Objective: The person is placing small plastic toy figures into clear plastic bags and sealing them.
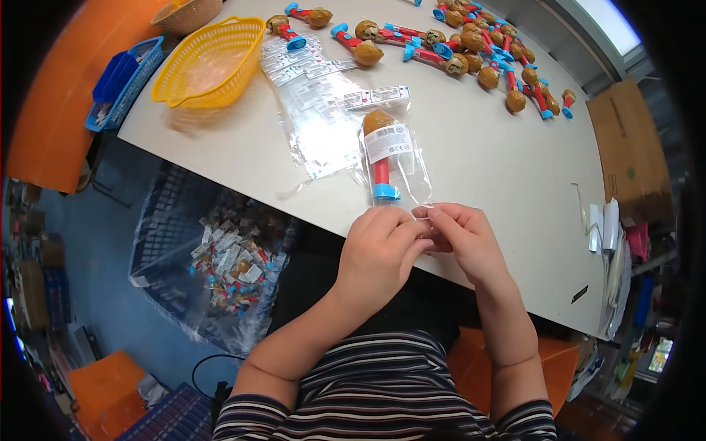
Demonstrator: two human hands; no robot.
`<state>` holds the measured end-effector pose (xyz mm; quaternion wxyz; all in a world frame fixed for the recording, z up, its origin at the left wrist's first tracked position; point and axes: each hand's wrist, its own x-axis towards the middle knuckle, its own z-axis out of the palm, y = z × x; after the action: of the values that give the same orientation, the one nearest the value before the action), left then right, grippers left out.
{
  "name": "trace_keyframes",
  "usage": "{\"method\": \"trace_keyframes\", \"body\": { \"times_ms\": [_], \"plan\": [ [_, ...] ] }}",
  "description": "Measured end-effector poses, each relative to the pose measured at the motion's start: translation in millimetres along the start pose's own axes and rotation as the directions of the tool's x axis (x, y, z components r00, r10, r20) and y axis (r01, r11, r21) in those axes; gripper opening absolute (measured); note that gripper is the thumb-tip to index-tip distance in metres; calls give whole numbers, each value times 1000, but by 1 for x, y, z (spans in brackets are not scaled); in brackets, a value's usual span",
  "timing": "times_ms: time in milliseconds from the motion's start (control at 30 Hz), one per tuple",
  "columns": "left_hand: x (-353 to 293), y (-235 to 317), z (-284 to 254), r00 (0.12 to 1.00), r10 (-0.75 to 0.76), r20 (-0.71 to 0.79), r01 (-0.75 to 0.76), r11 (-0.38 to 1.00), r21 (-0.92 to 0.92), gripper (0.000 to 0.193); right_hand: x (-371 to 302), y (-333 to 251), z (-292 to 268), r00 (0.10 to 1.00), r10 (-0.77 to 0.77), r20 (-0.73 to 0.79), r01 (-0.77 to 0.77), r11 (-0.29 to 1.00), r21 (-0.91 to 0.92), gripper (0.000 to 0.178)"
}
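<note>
A clear plastic bag (pixel 415 163) lies on the table just beyond my hands. Inside it is a toy (pixel 381 173) with a brown rounded head, a red stem and a blue foot; a white printed label covers part of it. My left hand (pixel 382 246) and my right hand (pixel 462 234) meet at the bag's near end by the table edge, both with fingers pinched on the clear film. Flat clear bags (pixel 316 121) with printed headers lie in an overlapping stack left of the bagged toy.
Loose toys (pixel 471 44) of the same kind are heaped at the far right. A yellow basket (pixel 209 62) and a blue basket (pixel 125 81) stand at the far left. Below the table's left edge, a dark blue crate (pixel 158 242) holds many bagged toys. A cardboard box (pixel 632 147) stands at right.
</note>
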<state>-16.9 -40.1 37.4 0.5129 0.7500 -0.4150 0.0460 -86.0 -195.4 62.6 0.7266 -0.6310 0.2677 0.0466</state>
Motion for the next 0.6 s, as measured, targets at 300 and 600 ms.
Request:
{"method": "trace_keyframes", "body": {
  "times_ms": [300,600],
  "plan": [
    [-2,-9,9,995,-79,58,84,992,-91,13,3,9,4,999,34,-6,-33,992,125,27],
    [-13,-17,-13,924,-321,209,381,822,-424,12,10,8,-6,985,-46,-166,47,999,-2,28]
  ]
}}
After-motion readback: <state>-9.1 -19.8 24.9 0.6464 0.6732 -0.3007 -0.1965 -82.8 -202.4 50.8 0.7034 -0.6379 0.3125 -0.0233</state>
